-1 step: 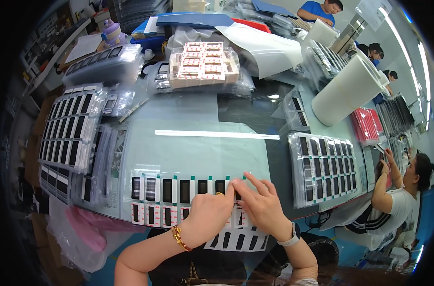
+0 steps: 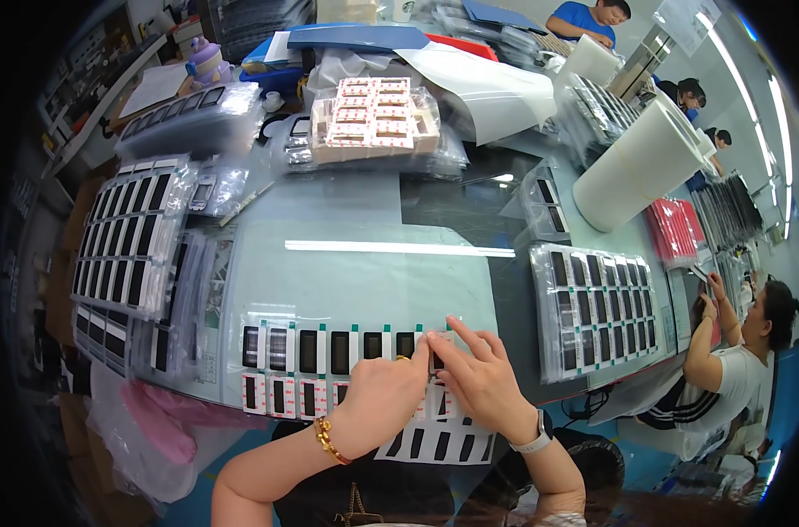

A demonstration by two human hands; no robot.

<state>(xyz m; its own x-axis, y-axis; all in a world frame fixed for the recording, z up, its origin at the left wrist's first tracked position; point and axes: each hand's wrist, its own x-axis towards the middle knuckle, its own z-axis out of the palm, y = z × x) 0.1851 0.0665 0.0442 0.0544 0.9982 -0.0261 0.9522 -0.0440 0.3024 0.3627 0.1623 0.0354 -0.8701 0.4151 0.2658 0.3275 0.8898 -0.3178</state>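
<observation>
A row of small dark rectangular panels with green tabs point(image 2: 340, 351) lies near the table's front edge. Below it runs a row of pieces with red-and-white printed frames point(image 2: 283, 397), partly covered by my hands. My left hand point(image 2: 386, 391) is closed, its fingers curled and the index tip at the rightmost panel. Beside it my right hand point(image 2: 485, 382) meets that fingertip with its own index finger, the other fingers stretched out and spread. Whatever lies between the fingertips is too small to make out. A white sheet with dark slots point(image 2: 455, 446) sticks out below my wrists.
Bagged trays of dark panels are stacked at left point(image 2: 123, 237) and right point(image 2: 597, 307). At the back sits a pile of red-and-white frames point(image 2: 370, 110). A large white roll point(image 2: 641, 167) stands back right. Co-workers sit along the right side and the far end.
</observation>
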